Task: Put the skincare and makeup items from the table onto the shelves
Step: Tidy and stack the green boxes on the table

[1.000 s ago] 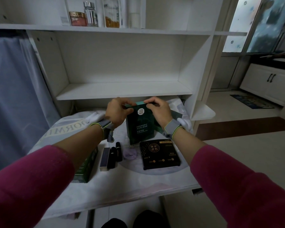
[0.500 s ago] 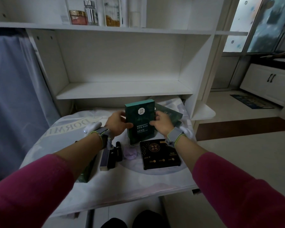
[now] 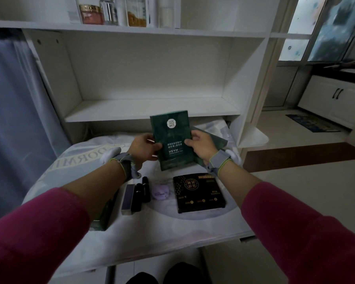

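Note:
A dark green mask box (image 3: pixel 172 138) stands upright above the table, its print upside down. My left hand (image 3: pixel 145 147) grips its left side and my right hand (image 3: pixel 201 145) grips its right side. Behind the right hand lies a second green pack (image 3: pixel 215 140). On the cloth-covered table (image 3: pixel 172 226) lie a black box with gold print (image 3: pixel 199 192), a small lilac compact (image 3: pixel 161 192), two black tubes (image 3: pixel 140 192), a slim purple box (image 3: pixel 127 196) and a green box (image 3: pixel 103 218) half hidden by my left arm. The lower shelf (image 3: pixel 152 108) sits just behind the mask box.
The upper shelf (image 3: pixel 131 27) carries jars and bottles, among them a red jar (image 3: pixel 91 14) and a silver-capped bottle (image 3: pixel 109 11). A grey curtain (image 3: pixel 12 119) hangs at the left. A small corner shelf (image 3: pixel 252 136) juts out at the right.
Both hands slid from the top edge of the mask box down to its sides. The box has risen a little and now stands taller before the lower shelf.

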Tool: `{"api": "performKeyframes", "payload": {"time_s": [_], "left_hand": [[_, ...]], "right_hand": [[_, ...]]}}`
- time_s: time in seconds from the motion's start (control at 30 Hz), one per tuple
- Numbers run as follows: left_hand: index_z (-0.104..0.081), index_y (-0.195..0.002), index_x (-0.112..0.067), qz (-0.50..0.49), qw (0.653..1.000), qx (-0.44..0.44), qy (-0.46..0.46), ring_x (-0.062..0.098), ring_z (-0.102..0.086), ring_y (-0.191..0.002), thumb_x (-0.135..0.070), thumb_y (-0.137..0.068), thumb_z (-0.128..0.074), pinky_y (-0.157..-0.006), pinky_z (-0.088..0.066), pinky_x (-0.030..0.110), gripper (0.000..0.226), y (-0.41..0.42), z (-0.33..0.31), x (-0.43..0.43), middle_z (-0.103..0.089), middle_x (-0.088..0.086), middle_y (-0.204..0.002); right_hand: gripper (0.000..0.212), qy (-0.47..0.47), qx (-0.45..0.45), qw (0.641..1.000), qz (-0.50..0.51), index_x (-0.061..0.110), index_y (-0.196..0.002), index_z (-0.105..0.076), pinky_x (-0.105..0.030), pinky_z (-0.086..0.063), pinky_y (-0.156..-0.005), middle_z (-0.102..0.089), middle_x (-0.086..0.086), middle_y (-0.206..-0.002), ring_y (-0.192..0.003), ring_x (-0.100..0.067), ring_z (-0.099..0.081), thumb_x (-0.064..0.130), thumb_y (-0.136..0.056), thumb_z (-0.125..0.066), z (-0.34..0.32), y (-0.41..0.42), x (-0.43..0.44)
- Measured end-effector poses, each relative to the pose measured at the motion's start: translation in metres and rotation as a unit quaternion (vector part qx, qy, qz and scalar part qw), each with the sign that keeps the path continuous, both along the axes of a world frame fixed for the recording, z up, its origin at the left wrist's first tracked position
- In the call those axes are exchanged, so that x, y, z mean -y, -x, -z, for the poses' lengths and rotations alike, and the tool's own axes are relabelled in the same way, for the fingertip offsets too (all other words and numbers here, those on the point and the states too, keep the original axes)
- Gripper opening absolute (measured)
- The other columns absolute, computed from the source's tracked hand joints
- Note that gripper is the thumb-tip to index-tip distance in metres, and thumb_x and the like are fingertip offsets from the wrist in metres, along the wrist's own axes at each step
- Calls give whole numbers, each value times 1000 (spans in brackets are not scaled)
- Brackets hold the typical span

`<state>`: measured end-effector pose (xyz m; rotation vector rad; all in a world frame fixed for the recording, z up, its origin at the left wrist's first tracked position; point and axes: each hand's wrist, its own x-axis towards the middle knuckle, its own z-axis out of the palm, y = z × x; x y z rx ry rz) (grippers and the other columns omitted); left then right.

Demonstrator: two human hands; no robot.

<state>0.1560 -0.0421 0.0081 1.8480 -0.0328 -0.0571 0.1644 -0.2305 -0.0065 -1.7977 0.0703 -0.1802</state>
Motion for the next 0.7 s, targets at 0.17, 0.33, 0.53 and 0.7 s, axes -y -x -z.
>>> {"api": "performKeyframes", "payload": {"time_s": [0.17,0.33,0.53,0.7], "left_hand": [[-59,-117,-5,-19,997,-63,28,19,-54,-68,-10,-98,-51,-58,-44,28,21,-7,1,-5,-58,14,-98],[-52,-76,-9,-58,992,-109,-23,18,-51,-61,-9,-98,-49,-55,-45,28,22,-22,17,-20,-53,9,-79],[-47,-69,-6,-84,985,-130,-70,22,-48,-53,-10,-96,-52,-51,-46,30,28,-35,33,-25,-49,10,-66],[-40,-59,-1,-102,984,-123,-83,27,-34,-45,-11,-94,-57,-49,-33,29,40,-44,41,-27,-38,15,-55]], "right_hand": [[29,39,-8,999,23,-2,-121,-61,-21,-48,-71,-64,-12,-103,-93,-21,-57,7,-93,-57,0,-9,5],[31,188,-17,979,81,12,-120,-62,-38,-44,-102,-63,-8,-123,-113,-25,-56,23,-91,-60,7,-16,18],[63,441,-58,884,143,15,-136,-41,-46,-24,-108,-38,-14,-143,-133,-36,-28,51,-86,-56,12,-20,35],[85,477,-116,862,125,11,-144,-28,-49,-20,-110,-29,-18,-149,-139,-35,-21,66,-84,-51,16,-28,46]]}}
